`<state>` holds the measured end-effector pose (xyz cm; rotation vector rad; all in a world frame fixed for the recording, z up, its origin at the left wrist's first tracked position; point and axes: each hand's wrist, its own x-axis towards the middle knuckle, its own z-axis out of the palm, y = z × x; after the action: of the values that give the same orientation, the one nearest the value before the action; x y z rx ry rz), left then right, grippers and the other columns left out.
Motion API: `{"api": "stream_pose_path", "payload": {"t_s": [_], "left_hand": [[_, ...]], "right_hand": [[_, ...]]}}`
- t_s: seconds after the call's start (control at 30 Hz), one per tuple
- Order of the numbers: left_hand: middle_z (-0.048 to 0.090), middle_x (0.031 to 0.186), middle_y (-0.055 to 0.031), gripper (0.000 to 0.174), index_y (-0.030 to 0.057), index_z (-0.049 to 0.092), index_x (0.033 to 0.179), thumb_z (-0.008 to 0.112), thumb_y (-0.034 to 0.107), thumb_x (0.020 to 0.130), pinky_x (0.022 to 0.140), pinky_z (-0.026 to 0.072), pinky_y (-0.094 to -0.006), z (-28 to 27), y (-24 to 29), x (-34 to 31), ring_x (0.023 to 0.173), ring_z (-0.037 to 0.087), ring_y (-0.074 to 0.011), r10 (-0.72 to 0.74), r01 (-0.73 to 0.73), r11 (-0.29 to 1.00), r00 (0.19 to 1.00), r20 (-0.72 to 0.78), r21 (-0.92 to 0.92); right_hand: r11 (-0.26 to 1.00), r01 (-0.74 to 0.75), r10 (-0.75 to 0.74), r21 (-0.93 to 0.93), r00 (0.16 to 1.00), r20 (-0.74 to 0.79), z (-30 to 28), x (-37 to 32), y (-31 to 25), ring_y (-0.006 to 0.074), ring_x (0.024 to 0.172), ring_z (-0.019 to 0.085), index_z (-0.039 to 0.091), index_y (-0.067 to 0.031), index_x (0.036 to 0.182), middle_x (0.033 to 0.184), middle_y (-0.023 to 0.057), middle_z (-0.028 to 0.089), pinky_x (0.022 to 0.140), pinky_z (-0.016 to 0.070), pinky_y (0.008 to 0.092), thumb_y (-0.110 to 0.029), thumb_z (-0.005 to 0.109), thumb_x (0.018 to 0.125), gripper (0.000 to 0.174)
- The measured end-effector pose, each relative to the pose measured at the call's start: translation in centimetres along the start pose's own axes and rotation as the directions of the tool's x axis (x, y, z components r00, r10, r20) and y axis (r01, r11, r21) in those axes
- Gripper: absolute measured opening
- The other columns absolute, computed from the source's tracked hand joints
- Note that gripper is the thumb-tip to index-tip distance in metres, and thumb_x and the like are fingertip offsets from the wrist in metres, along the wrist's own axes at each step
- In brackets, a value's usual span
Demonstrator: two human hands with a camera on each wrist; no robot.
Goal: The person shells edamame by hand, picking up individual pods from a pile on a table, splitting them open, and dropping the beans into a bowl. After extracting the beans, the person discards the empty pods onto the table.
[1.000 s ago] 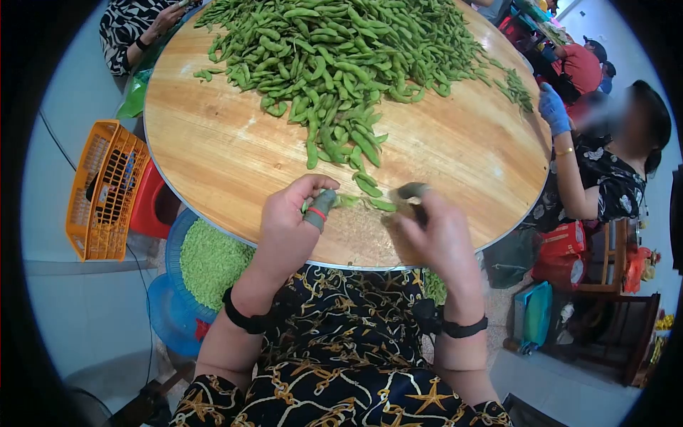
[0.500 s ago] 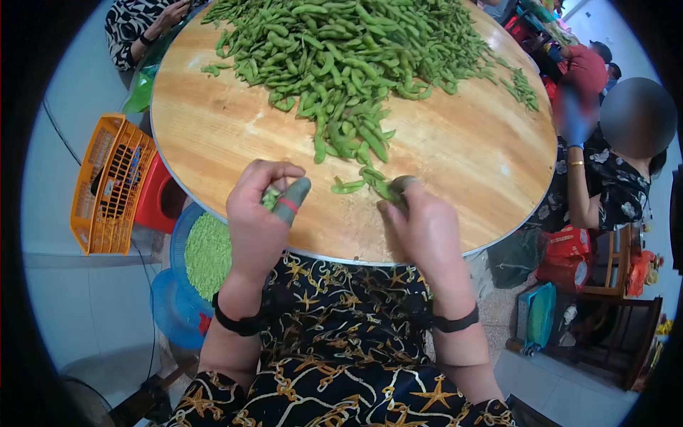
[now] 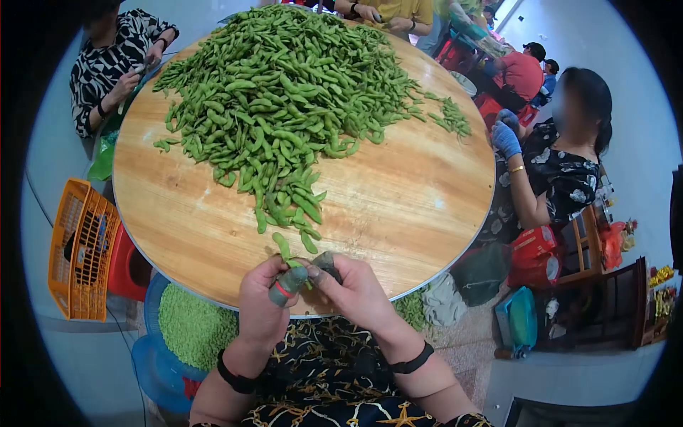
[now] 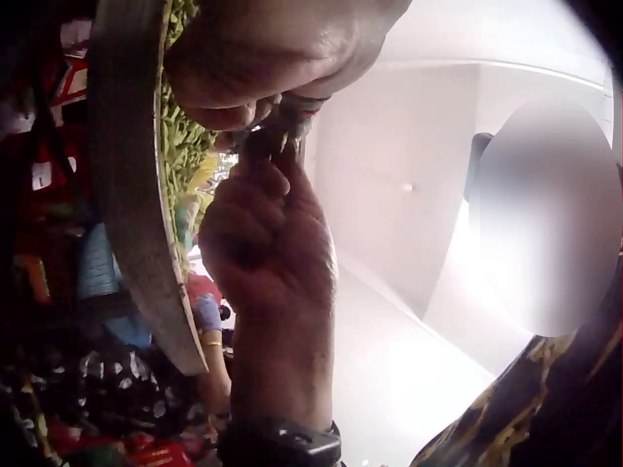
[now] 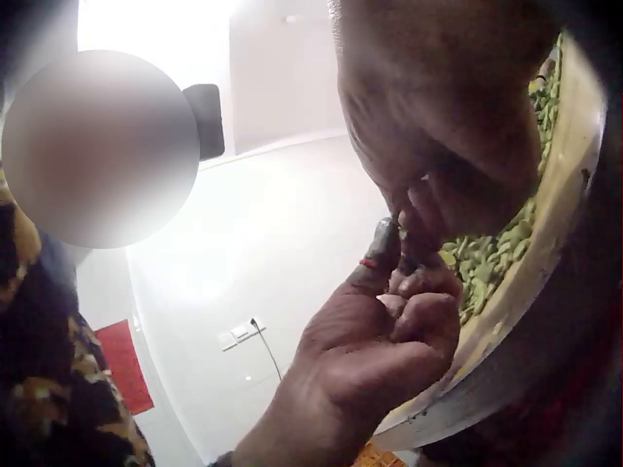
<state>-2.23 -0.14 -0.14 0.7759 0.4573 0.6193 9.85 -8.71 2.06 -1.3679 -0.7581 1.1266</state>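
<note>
My left hand (image 3: 265,295) and right hand (image 3: 359,290) meet over the near edge of the round table. Between their fingertips they pinch a green soybean pod (image 3: 292,264), partly hidden by the fingers. A grey-green cover with a red band wraps my left thumb; the right thumb and a fingertip look dark. Loose pods (image 3: 308,243) lie just beyond, at the tip of a big heap of soybean pods (image 3: 277,99). In the right wrist view the left hand (image 5: 380,341) has its fingers curled, thumb touching the right hand's fingertips.
A blue basin (image 3: 151,313) of shelled beans (image 3: 192,324) stands below the table's left edge (image 3: 178,281). Left of it are a red stool (image 3: 126,267) and an orange crate (image 3: 78,249). A person in a blue glove (image 3: 506,139) sits at the right; others are around the table.
The hands were apart and have come together on a pod; earlier the left held shelled beans and the right reached for pods. The head view has shifted, showing more of the far side.
</note>
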Motion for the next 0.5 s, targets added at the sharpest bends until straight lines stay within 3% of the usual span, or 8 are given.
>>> {"api": "stream_pose_path", "payload": {"t_s": [0.17,0.27,0.4,0.5], "left_hand": [[0.058,0.081,0.0009,0.004,0.0033,0.058,0.085,0.057,0.002,0.082,0.047,0.0265,-0.0129,-0.5,-0.3,0.0,0.059,0.042,0.0009,0.019,-0.016,1.0,0.994,-0.105,0.021],[0.059,0.081,0.0007,0.003,0.0033,0.057,0.084,0.057,0.001,0.082,0.049,0.0298,-0.0144,0.0,-0.2,0.0,0.06,0.044,-0.0008,0.049,-0.038,0.995,0.991,-0.127,0.089],[0.058,0.077,-0.0001,0.007,0.0023,0.058,0.089,0.056,0.008,0.084,0.044,0.0278,-0.0151,-0.2,-1.0,0.1,0.052,0.041,-0.0014,0.137,-0.107,0.964,0.985,-0.107,0.245],[0.059,0.078,-0.0007,0.008,0.0023,0.058,0.088,0.057,0.008,0.083,0.048,0.0331,-0.0159,-0.7,-1.0,0.1,0.057,0.048,-0.0035,0.212,-0.201,0.923,0.977,0.0,0.327]], "right_hand": [[0.994,-0.073,0.05,0.082,0.967,0.25,-0.6,-0.6,-0.5,0.0053,0.054,0.039,0.048,-0.0036,0.084,0.064,-0.0019,0.045,0.048,0.0321,0.0205,-0.02,0.037,0.097,0.023],[0.969,-0.148,0.1,0.197,0.967,0.236,-0.7,-0.5,0.3,0.0052,0.053,0.038,0.047,-0.0037,0.084,0.064,-0.0019,0.045,0.047,0.0308,0.0199,-0.018,0.037,0.097,0.022],[0.983,-0.082,0.038,0.167,0.967,0.251,-0.9,-0.4,0.8,0.0053,0.052,0.037,0.048,-0.0035,0.085,0.066,-0.0014,0.046,0.045,0.0294,0.0193,-0.017,0.038,0.097,0.02],[0.959,-0.117,0.039,0.26,0.957,0.286,-0.9,-0.6,0.7,0.0046,0.051,0.036,0.05,-0.0041,0.088,0.067,-0.0012,0.046,0.044,0.0279,0.0185,-0.016,0.039,0.097,0.018]]}}
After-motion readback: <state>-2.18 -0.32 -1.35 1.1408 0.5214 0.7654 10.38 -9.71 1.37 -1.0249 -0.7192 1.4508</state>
